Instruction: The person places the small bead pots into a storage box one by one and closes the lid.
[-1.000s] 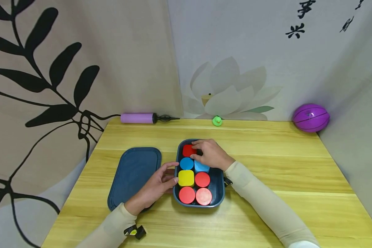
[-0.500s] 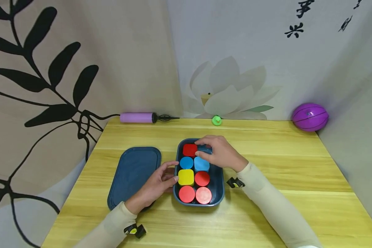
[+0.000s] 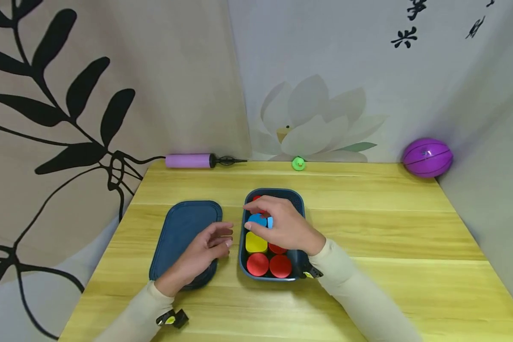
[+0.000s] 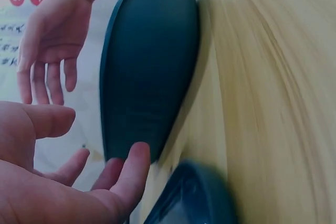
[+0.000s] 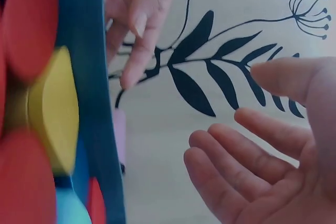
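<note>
A dark blue box (image 3: 305, 254) holds several coloured blocks, among them a yellow block (image 3: 256, 243), a blue block (image 3: 257, 219) and red round blocks (image 3: 258, 264). My right hand (image 3: 288, 223) hovers over the box, partly hiding the red block at its far end and the blue ones. In the right wrist view its fingers (image 5: 226, 156) are relaxed and apart, with nothing between them. To the left of the box lies a dark blue lid (image 3: 184, 228). My left hand (image 3: 201, 251) is above the lid's right side, fingers loose, holding nothing and apart from the box.
A purple hand pump (image 3: 188, 161) and a small green duck (image 3: 298, 164) are at the table's back edge. The purple ball (image 3: 427, 157) sits at the back right corner. Curtains hang behind the wooden table (image 3: 389, 228).
My left hand has let go of the box's side and drawn back to the left. My right hand has moved off the far end, left and nearer, above the blocks.
</note>
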Motion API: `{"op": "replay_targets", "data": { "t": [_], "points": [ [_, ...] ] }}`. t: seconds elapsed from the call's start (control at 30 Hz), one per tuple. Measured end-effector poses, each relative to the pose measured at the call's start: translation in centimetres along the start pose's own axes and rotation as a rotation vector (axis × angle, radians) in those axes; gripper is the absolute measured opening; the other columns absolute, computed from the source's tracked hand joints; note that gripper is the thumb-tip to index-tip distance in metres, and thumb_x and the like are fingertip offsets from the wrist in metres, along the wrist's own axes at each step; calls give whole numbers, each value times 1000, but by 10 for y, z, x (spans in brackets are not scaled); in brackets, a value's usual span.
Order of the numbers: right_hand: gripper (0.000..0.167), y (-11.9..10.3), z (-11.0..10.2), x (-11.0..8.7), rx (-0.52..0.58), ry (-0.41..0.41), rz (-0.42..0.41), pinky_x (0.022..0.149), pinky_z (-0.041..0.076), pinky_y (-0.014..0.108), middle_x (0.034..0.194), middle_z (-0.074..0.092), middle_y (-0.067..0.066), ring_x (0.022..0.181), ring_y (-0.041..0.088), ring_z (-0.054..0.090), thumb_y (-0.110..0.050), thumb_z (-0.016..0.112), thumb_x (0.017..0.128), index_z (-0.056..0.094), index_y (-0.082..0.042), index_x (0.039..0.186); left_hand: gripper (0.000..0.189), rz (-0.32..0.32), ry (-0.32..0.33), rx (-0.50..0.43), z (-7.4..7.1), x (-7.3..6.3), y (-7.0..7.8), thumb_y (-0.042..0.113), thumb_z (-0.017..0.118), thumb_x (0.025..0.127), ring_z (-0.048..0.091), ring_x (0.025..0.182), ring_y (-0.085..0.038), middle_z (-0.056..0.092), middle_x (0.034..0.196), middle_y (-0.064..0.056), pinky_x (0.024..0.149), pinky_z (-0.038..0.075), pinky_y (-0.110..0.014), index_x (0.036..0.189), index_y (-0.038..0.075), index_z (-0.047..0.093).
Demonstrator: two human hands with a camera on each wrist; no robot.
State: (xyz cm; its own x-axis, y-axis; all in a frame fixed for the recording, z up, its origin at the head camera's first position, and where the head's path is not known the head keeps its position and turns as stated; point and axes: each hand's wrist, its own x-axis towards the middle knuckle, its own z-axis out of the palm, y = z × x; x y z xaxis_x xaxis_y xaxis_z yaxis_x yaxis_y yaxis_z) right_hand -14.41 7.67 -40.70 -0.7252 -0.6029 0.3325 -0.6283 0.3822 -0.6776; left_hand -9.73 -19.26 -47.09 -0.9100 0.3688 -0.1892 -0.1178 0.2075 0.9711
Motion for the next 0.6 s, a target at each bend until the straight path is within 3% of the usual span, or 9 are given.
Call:
{"op": "replay_targets", "data": {
  "t": [0.23, 0.37, 0.6],
  "points": [
    [35, -11, 33, 14, 166, 2, 112, 89, 63, 33, 124, 73, 1, 107, 15, 72, -24, 72, 101, 71, -11, 133, 52, 3, 94, 69, -29, -22, -1, 19, 63, 108, 58, 134, -43, 51, 151, -27, 97, 56, -23, 154, 1, 45],
    [35, -19, 51, 20, 275, 15, 188, 89, 61, 26, 130, 72, 0, 111, 13, 70, -23, 71, 102, 70, -11, 135, 50, -5, 166, 92, -48, -36, -3, 17, 63, 108, 63, 129, -33, 54, 147, -27, 96, 57, -21, 152, 0, 46],
    [41, -38, 88, 28, 391, 11, 297, 93, 58, 21, 135, 67, 3, 119, 23, 68, -28, 71, 103, 64, -12, 140, 52, -28, 245, 134, -82, -58, -9, 21, 60, 110, 69, 118, -14, 54, 144, -29, 94, 58, -20, 154, -3, 42]
  ]
}}
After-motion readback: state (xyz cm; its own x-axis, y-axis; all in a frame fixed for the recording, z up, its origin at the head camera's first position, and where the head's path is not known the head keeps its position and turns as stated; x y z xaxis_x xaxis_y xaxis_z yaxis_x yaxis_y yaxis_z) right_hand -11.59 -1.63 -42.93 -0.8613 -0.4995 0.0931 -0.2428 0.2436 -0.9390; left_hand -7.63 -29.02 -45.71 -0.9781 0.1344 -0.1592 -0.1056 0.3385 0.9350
